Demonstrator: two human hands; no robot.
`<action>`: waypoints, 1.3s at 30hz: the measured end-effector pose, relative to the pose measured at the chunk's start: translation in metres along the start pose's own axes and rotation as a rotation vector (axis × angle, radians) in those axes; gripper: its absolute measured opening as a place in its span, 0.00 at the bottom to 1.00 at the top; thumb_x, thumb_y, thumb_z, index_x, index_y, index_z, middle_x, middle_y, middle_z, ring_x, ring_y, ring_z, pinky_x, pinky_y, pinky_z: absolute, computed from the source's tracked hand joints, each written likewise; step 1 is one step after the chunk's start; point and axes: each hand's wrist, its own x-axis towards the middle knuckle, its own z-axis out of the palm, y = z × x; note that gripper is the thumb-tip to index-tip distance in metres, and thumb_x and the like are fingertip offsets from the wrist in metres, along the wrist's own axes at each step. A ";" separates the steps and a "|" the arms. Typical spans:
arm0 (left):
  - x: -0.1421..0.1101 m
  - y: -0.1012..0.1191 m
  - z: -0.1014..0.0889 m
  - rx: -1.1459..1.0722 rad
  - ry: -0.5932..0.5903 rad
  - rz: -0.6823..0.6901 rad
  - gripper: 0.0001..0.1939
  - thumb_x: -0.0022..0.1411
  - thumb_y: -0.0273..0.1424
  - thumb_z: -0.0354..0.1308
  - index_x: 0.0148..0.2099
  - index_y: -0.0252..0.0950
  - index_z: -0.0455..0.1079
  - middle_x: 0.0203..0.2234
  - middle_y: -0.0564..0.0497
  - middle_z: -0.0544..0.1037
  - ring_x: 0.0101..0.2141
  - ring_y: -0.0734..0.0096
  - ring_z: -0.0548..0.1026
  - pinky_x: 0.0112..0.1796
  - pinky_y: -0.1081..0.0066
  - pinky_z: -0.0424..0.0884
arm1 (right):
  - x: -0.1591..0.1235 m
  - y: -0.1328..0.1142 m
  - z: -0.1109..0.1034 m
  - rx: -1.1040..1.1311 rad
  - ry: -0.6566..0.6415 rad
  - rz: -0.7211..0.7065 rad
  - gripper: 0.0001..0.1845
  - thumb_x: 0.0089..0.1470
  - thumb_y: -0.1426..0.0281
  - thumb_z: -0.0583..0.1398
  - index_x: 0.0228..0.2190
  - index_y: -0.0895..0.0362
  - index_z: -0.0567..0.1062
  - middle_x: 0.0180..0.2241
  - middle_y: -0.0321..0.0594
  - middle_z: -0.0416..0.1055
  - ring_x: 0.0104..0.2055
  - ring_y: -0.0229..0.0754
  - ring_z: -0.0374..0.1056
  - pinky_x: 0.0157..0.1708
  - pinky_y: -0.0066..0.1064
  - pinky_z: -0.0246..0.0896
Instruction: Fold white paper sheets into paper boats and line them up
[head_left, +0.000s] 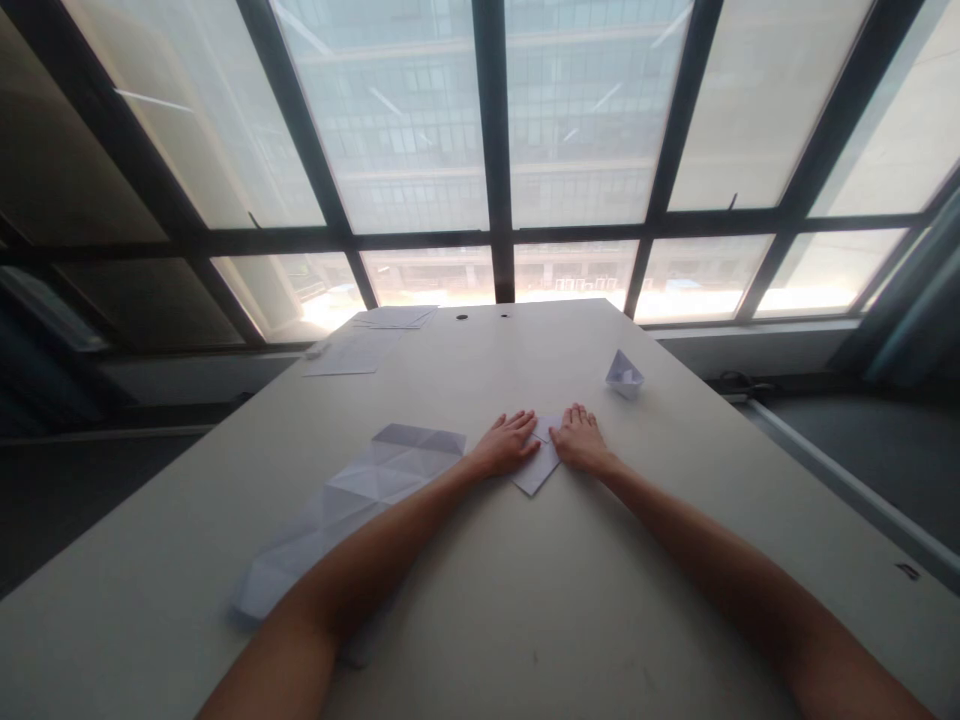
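A small folded piece of white paper (534, 476) lies on the white table (480, 570), one corner pointing toward me. My left hand (508, 443) rests flat on its left side with the fingers stretched out. On its right side lies my right hand (580, 438), palm down, the fingers extended and the thumb toward the middle. Both hands press the paper against the tabletop, and they cover its left and right edges. Neither hand grips anything.
A folded paper boat (625, 372) stands to the right, beyond my right hand. A large creased sheet (375, 480) spreads beside my left forearm, which partly hides it. Several flat paper sheets (352, 352) lie at the far left. Tall windows (420, 110) rise behind the table.
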 end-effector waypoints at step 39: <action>-0.001 0.001 -0.006 0.112 0.198 -0.176 0.19 0.72 0.35 0.47 0.61 0.39 0.67 0.60 0.44 0.70 0.61 0.60 0.65 0.61 0.55 0.56 | -0.009 -0.008 -0.026 -0.050 0.113 -0.353 0.16 0.66 0.69 0.52 0.43 0.57 0.78 0.52 0.49 0.73 0.54 0.47 0.64 0.53 0.34 0.57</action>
